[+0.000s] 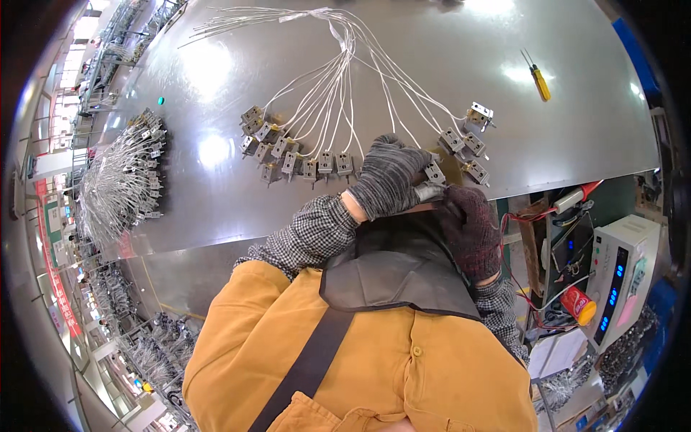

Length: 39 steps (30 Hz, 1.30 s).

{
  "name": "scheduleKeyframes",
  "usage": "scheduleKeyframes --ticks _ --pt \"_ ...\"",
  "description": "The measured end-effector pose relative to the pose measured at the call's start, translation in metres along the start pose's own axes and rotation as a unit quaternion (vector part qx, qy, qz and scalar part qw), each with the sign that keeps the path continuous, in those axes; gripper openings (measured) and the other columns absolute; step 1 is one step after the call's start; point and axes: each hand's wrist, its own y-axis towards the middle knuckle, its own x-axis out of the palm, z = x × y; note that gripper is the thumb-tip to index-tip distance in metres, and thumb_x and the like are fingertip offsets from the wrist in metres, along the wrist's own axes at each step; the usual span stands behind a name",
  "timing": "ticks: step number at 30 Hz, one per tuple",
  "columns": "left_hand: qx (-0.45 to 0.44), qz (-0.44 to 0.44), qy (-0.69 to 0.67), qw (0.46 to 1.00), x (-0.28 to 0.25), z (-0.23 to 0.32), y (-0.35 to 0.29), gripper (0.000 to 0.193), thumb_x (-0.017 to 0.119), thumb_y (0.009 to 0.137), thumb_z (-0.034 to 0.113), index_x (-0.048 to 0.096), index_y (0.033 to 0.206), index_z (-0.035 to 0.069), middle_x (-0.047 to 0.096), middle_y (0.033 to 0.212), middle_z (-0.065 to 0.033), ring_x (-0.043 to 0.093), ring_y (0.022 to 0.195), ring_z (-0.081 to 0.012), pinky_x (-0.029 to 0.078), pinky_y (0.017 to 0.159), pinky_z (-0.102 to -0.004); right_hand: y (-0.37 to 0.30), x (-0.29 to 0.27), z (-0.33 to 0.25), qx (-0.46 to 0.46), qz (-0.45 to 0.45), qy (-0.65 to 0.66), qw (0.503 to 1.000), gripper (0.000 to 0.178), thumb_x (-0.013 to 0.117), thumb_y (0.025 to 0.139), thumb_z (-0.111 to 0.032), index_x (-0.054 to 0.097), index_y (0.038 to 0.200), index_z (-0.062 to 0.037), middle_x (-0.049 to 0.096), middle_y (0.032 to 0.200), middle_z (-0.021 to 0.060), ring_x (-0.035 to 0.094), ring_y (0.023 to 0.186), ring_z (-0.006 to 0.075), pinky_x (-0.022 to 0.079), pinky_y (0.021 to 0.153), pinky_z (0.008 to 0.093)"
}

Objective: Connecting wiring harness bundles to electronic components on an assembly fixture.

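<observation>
My left hand (389,176), in a grey striped glove, is closed on a small metal box (434,173) at the table's near edge. Its thumb and fingers press about the box. Just right of it, my right hand (471,229) wears a dark glove, its fingers curled in below the box; whatever they grip is hidden. Similar metal boxes with white wires lie to the left (291,163) and to the right (473,144). Their white wires (345,54) run together into a tied bundle farther back.
A yellow-handled, two-pronged tool (540,83) lies at the far right of the metal table (237,86). At left is a heap of wired metal boxes (122,180). A white instrument with blue displays (622,273) and a red can (576,305) stand at lower right.
</observation>
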Motion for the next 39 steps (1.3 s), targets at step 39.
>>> scheduleKeyframes --ticks 39 --pt "-0.102 -0.03 0.14 0.984 -0.032 -0.005 -0.021 0.05 0.084 0.083 0.046 0.076 0.117 0.01 0.077 0.096 -0.0113 0.072 0.095 -0.0323 0.047 0.093 -0.0512 -0.019 0.011 0.018 0.027 -0.069 0.158 0.985 0.028 0.068 0.103 -0.013 0.063 0.125 0.0045 0.072 0.115 0.018 0.072 0.106 0.0286 0.059 0.091 0.0376"
